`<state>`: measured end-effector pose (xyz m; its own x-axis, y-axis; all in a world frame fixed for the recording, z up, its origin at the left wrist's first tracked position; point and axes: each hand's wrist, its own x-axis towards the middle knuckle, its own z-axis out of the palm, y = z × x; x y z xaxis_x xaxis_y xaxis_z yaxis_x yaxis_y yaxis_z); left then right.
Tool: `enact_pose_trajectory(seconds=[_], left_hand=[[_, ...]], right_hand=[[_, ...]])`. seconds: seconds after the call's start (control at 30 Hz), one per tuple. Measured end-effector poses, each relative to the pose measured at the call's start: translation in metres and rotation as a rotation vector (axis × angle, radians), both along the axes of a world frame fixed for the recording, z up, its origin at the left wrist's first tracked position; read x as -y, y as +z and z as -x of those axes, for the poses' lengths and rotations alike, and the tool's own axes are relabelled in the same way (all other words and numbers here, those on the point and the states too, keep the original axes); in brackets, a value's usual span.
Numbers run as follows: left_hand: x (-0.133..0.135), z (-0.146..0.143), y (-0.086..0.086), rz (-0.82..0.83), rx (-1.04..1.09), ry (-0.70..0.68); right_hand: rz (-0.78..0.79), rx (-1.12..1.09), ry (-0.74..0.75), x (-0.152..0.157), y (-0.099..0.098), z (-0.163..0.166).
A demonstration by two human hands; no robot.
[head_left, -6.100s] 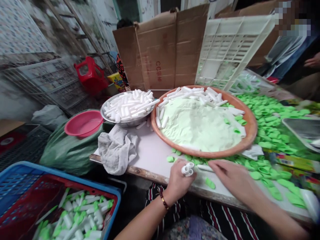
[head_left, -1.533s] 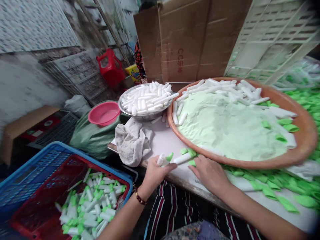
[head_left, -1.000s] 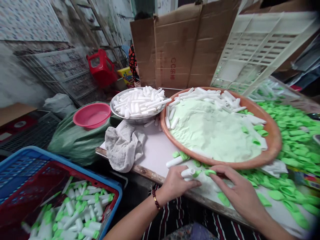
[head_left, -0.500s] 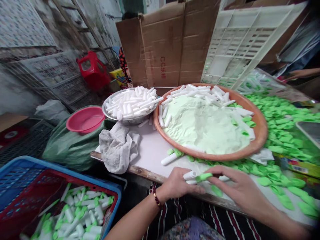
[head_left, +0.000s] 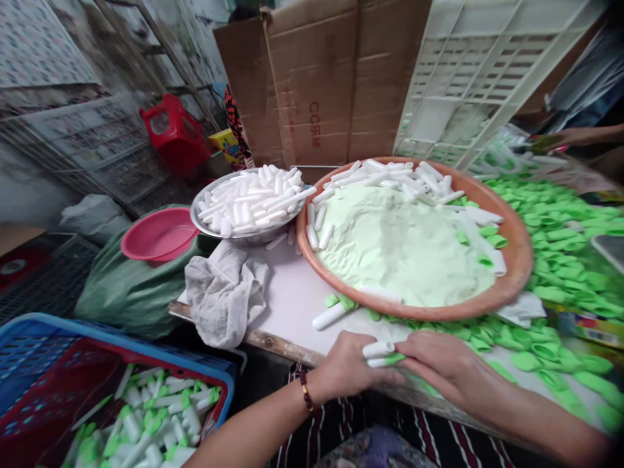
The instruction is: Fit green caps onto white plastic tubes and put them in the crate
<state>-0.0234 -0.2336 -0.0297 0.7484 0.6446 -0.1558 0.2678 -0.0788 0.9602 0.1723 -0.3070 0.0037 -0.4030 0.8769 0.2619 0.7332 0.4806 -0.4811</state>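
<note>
Left hand (head_left: 348, 367) closed on two white plastic tubes (head_left: 377, 350); right hand (head_left: 448, 367) pinches a green plastic cap (head_left: 394, 359). Green-capped tubes (head_left: 160, 406) lie in the blue-and-red crate (head_left: 117, 331), lower left; bare white tubes (head_left: 248, 208) remain in the steel bowl (head_left: 244, 242).

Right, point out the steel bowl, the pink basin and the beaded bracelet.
Steel bowl (head_left: 248, 238), head view, outer wall.
Pink basin (head_left: 158, 237), head view, inner wall.
Beaded bracelet (head_left: 305, 390), head view, middle beads.

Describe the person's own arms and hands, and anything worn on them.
Both forearms are bare: no sleeves or gloves reach the left hand or right hand. The left wrist wears a thin bracelet of dark beads with a gold-coloured accent; the right wrist shows nothing worn.
</note>
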Motion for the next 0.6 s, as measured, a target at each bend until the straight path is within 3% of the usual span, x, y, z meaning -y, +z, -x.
enact_pose_trajectory(seconds=[0.1, 0.2, 0.33, 0.4, 0.47, 0.6], left_hand=[[-0.010, 0.016, 0.006, -0.073, 0.016, 0.119], [-0.023, 0.044, 0.015, -0.241, -0.011, 0.332], [-0.026, 0.066, 0.025, -0.343, -0.070, 0.484], [-0.019, 0.063, 0.026, -0.292, -0.064, 0.470], [-0.010, 0.054, 0.023, -0.250, -0.046, 0.402], [0.004, 0.034, 0.015, -0.252, -0.027, 0.300]], right_hand=[[-0.029, -0.008, -0.132, 0.011, -0.014, -0.010], [-0.103, 0.037, -0.410, 0.038, -0.026, -0.038], [-0.047, 0.061, -0.791, 0.066, -0.019, -0.075], [-0.017, 0.049, -0.783, 0.069, -0.013, -0.077], [0.012, 0.048, -0.655, 0.067, -0.014, -0.064], [0.062, 0.143, -0.490, 0.059, -0.032, -0.020]])
